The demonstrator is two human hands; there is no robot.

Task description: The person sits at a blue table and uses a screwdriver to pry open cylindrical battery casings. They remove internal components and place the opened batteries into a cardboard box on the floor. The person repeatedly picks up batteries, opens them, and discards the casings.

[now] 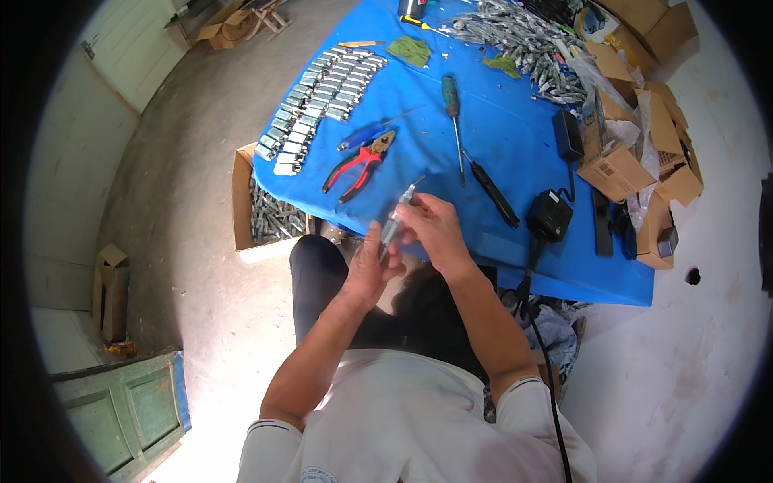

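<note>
Over my lap, at the table's near edge, both hands are closed on a slim, pale grey pen-like piece (392,228) with a thin tip. It is tilted, its tip pointing up and to the right. My left hand (372,267) grips its lower part, while the fingertips of my right hand (435,231) pinch it higher up. Fingers cover part of the piece. Just beyond it lie red-handled pliers (362,167) and a blue-handled screwdriver (364,135). A green-handled screwdriver (451,101) and a black-handled screwdriver (493,193) rest to the right.
Rows of small metal pieces (322,98) lie on the blue-covered table (499,121). A heap of grey slim parts (523,40) sits at the far right. Cardboard boxes (620,171) and a black power adapter (549,216) with a cable are at right. A box of parts (241,201) stands left.
</note>
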